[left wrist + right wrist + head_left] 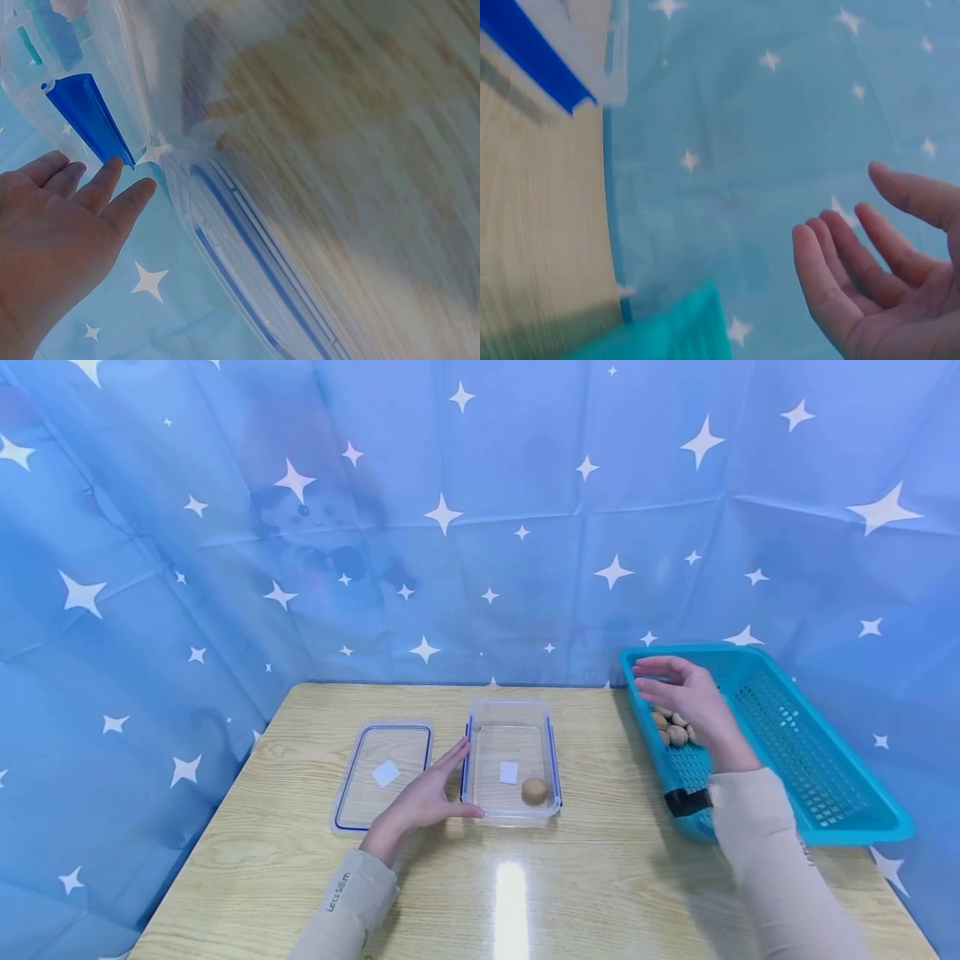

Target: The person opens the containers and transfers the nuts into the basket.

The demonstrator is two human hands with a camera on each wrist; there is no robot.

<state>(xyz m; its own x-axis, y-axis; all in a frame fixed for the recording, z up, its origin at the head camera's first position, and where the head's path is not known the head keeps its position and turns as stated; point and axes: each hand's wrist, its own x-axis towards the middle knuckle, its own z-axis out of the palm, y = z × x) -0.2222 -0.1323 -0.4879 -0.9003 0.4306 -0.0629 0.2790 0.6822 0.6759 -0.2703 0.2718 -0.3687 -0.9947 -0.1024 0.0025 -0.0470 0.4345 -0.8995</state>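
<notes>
A clear plastic food container (512,806) with blue side clips stands on the table, and one round brown walnut-like thing (535,791) lies in its front right corner. My left hand (426,793) is at the container's left side, fingers extended and thumb by its front corner. In the left wrist view its fingertips are right at the blue clip (90,116). My right hand (688,697) is raised over the left part of a teal basket (840,760), its fingers loosely bent with nothing between them. Several similar round brown things (677,736) lie in the basket below it, partly hidden by the hand.
Left of the container lies its clear lid (352,785) with a blue seal and a white label (386,773). Another white label (508,772) shows on the container floor. The wooden table (262,860) ends at a blue star-patterned curtain (525,610).
</notes>
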